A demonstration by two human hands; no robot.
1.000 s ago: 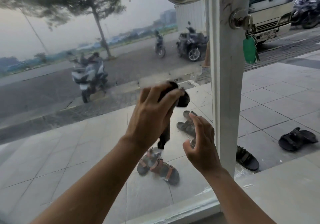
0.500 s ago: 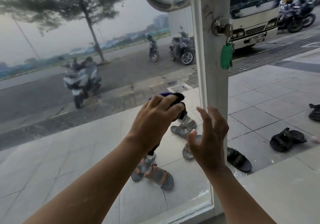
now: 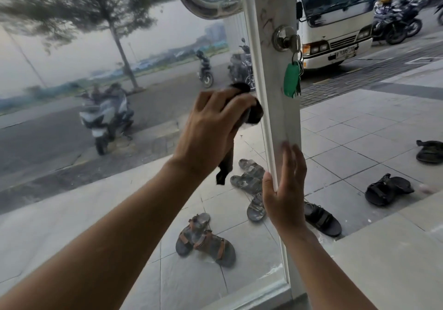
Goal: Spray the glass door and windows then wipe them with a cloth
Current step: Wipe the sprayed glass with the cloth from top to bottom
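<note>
The glass door pane (image 3: pixel 96 122) fills the left of the view, hazy and streaked. Its white frame post (image 3: pixel 275 108) rises at centre right. My left hand (image 3: pixel 211 127) grips a dark cloth (image 3: pixel 251 110) and presses it against the glass right beside the post. A tail of the cloth hangs below the hand. My right hand (image 3: pixel 285 189) lies flat with straight fingers on the white post, lower down. No spray bottle is in view.
A curved steel door handle (image 3: pixel 203 5) sits at the top. A lock with keys and a green tag (image 3: pixel 291 79) hangs on the post. Outside lie several sandals (image 3: pixel 206 240) on the tiles; scooters and a white truck (image 3: pixel 335 22) stand beyond.
My left hand has carried the cloth up and right to the post's edge. My right hand has moved from mid-air onto the white post.
</note>
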